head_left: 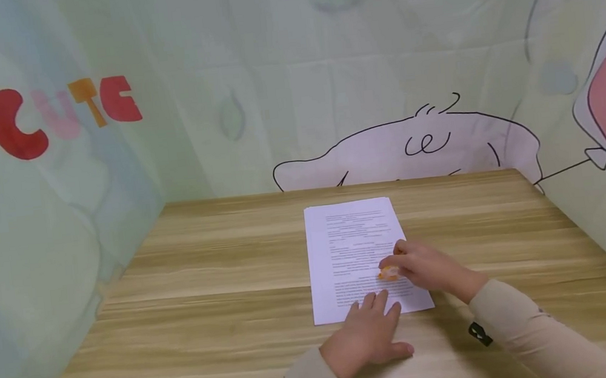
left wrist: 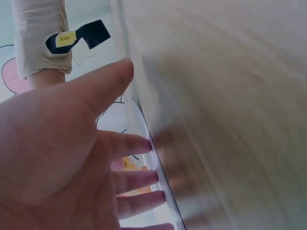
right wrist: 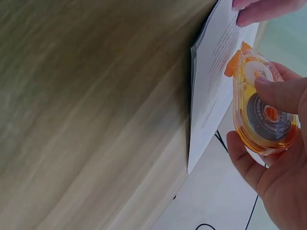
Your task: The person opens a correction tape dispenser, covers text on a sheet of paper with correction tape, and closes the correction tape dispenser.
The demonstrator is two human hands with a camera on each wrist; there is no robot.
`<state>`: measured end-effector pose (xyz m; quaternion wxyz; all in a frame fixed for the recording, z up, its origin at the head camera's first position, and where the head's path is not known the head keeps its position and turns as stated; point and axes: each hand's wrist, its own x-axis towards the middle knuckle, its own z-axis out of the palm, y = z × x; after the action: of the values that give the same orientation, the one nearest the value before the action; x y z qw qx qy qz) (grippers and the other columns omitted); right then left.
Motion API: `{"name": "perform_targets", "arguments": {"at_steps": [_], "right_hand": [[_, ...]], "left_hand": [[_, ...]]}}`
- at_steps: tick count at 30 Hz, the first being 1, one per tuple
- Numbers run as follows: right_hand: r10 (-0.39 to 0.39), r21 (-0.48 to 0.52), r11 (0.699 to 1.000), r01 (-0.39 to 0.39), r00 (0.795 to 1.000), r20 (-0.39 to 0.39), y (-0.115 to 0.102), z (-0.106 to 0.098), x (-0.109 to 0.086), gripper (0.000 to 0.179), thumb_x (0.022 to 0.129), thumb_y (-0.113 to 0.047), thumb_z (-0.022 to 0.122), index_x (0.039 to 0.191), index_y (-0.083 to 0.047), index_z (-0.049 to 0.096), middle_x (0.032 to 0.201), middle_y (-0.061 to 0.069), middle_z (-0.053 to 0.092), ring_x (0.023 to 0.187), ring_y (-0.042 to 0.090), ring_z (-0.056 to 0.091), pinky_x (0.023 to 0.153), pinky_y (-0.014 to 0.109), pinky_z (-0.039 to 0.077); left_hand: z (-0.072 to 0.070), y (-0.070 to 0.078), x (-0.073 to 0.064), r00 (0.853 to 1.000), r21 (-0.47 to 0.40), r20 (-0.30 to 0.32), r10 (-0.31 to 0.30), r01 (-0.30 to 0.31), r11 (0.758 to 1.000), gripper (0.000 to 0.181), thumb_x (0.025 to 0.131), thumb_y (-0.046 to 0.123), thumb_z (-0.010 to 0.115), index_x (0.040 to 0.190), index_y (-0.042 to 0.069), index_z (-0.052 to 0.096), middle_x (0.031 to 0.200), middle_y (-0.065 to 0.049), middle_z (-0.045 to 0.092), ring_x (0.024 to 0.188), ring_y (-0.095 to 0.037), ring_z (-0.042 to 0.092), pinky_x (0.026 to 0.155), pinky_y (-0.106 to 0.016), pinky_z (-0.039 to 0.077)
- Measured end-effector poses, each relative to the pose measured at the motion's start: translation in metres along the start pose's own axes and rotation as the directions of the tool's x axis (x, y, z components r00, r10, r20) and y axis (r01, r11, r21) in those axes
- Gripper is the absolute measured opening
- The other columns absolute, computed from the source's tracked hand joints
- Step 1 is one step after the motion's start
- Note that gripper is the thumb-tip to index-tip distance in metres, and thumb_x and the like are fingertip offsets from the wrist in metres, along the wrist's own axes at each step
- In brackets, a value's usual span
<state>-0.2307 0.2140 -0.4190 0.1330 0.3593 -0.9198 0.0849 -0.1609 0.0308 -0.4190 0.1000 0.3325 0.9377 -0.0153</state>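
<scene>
A stack of printed paper sheets [head_left: 321, 260] lies on the wooden table. My right hand [head_left: 425, 265] holds an orange, see-through correction tape dispenser [right wrist: 268, 110] over the lower right part of the top sheet. In the right wrist view the thumb lies on its flat side, and the orange tip points toward the paper; whether the tip touches is hard to tell. My left hand [head_left: 368, 329] rests with spread fingers on the sheet's bottom edge, its thumb out over the table. In the left wrist view the fingertips [left wrist: 152, 177] touch the paper's edge.
The wooden table [head_left: 208, 283] reaches to a fabric backdrop [head_left: 207, 101] with cartoon drawings behind and at both sides. A dark strap [head_left: 479, 334] hangs at the right sleeve [head_left: 518, 320].
</scene>
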Motion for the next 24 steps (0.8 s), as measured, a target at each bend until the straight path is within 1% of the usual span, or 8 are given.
{"name": "perform_targets", "arguments": {"at_steps": [5,8,12,16,18,24], "right_hand": [[0.000,0.019,1.000,0.000,1.000,0.009,-0.0024,0.0048,0.0019,0.033,0.078,0.004,0.064,0.101,-0.019,0.069,0.082,-0.001,0.053,0.071,0.011,0.045,0.064,0.023,0.042],[-0.010,0.016,1.000,0.010,1.000,0.000,-0.0027,0.0065,0.0026,0.033,0.078,0.004,0.064,0.101,-0.019,0.069,0.081,-0.001,0.053,0.070,0.010,0.044,0.063,0.023,0.042],[-0.024,0.005,1.000,0.025,1.000,-0.008,-0.0029,0.0074,0.0037,0.032,0.079,0.004,0.063,0.100,-0.019,0.068,0.080,-0.001,0.052,0.069,0.011,0.043,0.063,0.023,0.042],[-0.027,-0.007,1.000,0.027,1.000,0.003,-0.0032,0.0079,0.0044,0.031,0.079,0.003,0.062,0.100,-0.020,0.069,0.081,-0.001,0.052,0.069,0.011,0.044,0.064,0.024,0.042],[-0.035,-0.027,0.999,0.036,0.999,0.015,-0.0034,0.0081,0.0045,0.031,0.079,0.003,0.063,0.099,-0.020,0.068,0.081,-0.002,0.052,0.070,0.011,0.044,0.064,0.024,0.042],[-0.092,-0.108,0.990,0.095,0.995,0.031,-0.0068,0.0046,0.0079,0.030,0.077,0.000,0.067,0.099,-0.021,0.067,0.085,0.001,0.051,0.071,0.014,0.047,0.065,0.027,0.045]], "left_hand": [[0.0005,0.0009,0.0017,1.000,0.033,-0.031,0.003,-0.002,0.999,0.067,0.079,0.065,0.054,0.130,0.021,0.048,0.139,-0.005,0.040,0.124,-0.022,0.040,0.090,-0.041,0.046],[-0.0002,0.0009,0.0035,0.999,0.044,-0.037,0.008,-0.006,0.999,0.066,0.078,0.065,0.055,0.127,0.022,0.050,0.136,-0.004,0.042,0.121,-0.021,0.041,0.086,-0.040,0.047],[-0.0017,0.0002,0.0051,1.000,0.063,-0.020,0.010,-0.009,0.998,0.069,0.077,0.066,0.054,0.131,0.023,0.047,0.139,-0.003,0.041,0.124,-0.021,0.040,0.087,-0.040,0.048],[-0.0021,-0.0005,0.0053,1.000,0.069,-0.004,0.013,-0.013,0.998,0.071,0.077,0.066,0.055,0.134,0.024,0.045,0.141,-0.003,0.039,0.126,-0.021,0.039,0.088,-0.039,0.048],[-0.0020,-0.0005,0.0052,1.000,0.067,-0.001,0.015,-0.015,0.998,0.071,0.078,0.065,0.055,0.135,0.024,0.045,0.142,-0.003,0.039,0.126,-0.021,0.039,0.088,-0.039,0.048],[-0.0016,0.0003,0.0056,1.000,0.081,0.006,0.014,-0.014,0.997,0.072,0.077,0.065,0.056,0.135,0.023,0.045,0.141,-0.003,0.039,0.126,-0.021,0.039,0.088,-0.039,0.048]]}}
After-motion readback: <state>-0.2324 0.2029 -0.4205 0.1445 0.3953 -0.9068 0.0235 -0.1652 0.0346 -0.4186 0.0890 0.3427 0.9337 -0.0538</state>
